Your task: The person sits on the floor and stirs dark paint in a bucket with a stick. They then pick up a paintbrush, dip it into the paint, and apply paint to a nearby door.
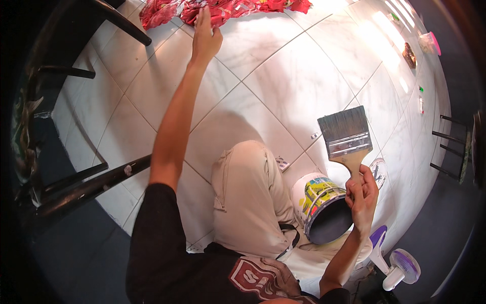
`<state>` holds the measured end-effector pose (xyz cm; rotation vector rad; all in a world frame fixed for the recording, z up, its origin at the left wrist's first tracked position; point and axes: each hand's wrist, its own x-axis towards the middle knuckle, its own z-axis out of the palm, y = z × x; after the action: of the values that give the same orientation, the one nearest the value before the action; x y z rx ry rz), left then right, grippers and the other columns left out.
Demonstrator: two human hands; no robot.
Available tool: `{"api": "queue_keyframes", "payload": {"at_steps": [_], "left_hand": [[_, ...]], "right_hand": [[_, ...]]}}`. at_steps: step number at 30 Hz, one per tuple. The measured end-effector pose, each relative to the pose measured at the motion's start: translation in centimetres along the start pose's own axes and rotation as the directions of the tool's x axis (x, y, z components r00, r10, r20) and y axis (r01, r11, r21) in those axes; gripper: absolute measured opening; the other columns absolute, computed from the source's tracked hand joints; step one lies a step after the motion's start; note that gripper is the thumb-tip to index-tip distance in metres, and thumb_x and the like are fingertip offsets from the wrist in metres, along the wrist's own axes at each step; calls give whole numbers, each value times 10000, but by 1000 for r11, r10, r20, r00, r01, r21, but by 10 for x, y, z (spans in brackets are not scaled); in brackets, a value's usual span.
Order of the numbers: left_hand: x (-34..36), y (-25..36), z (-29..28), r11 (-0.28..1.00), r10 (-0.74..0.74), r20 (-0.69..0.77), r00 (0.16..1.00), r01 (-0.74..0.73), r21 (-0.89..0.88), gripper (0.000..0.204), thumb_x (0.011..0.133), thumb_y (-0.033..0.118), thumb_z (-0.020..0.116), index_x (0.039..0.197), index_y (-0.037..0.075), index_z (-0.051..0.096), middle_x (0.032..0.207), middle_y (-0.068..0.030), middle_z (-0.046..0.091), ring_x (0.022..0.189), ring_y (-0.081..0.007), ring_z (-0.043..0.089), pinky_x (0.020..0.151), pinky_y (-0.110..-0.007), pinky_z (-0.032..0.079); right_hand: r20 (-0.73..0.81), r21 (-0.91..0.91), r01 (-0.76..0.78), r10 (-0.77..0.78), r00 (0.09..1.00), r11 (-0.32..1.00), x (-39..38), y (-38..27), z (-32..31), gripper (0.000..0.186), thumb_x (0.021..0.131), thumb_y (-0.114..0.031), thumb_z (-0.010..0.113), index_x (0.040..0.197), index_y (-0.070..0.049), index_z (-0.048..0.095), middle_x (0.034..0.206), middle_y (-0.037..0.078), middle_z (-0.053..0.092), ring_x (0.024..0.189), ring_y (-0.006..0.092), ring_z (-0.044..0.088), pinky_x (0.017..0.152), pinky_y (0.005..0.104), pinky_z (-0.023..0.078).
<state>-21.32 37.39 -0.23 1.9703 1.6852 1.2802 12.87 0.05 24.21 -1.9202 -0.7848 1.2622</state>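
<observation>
My right hand is closed around the wooden handle of a wide flat paintbrush, held upright with its dark bristles up. Just below it, a white paint bucket with a yellow-green label leans on its side, its dark mouth facing me beside my folded leg. At the far end of my stretched left arm, my left hand has its fingers straight and thumb apart. Its fingertips overlap the edge of a crumpled red cloth or plastic sheet; whether they press on it I cannot tell.
Pale marble-look tiles cover the floor. Black metal furniture legs stand along the left. A small white and purple fan is at the lower right. Near the right wall are a pink-lidded container and a small bottle.
</observation>
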Motion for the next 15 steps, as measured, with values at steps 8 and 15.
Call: {"api": "queue_keyframes", "payload": {"at_steps": [8, 15], "left_hand": [[37, -43, 18, 932, -100, 118, 988, 52, 360, 255, 941, 129, 628, 1162, 86, 748, 1121, -169, 748, 1023, -370, 713, 921, -445, 564], [-72, -16, -33, 999, -33, 65, 997, 32, 17, 273, 977, 233, 683, 829, 5, 676, 761, -209, 647, 768, -300, 686, 703, -441, 483]], "right_hand": [[6, -29, -67, 68, 998, 997, -2, 6, 9, 357, 995, -30, 564, 1349, 12, 534, 874, -34, 606, 679, -9, 464, 559, 173, 352], [79, -203, 122, -108, 991, 972, -2, 18, 37, 342, 1011, -88, 635, 1311, 69, 587, 1081, 111, 742, 851, 119, 645, 733, 270, 507]]}}
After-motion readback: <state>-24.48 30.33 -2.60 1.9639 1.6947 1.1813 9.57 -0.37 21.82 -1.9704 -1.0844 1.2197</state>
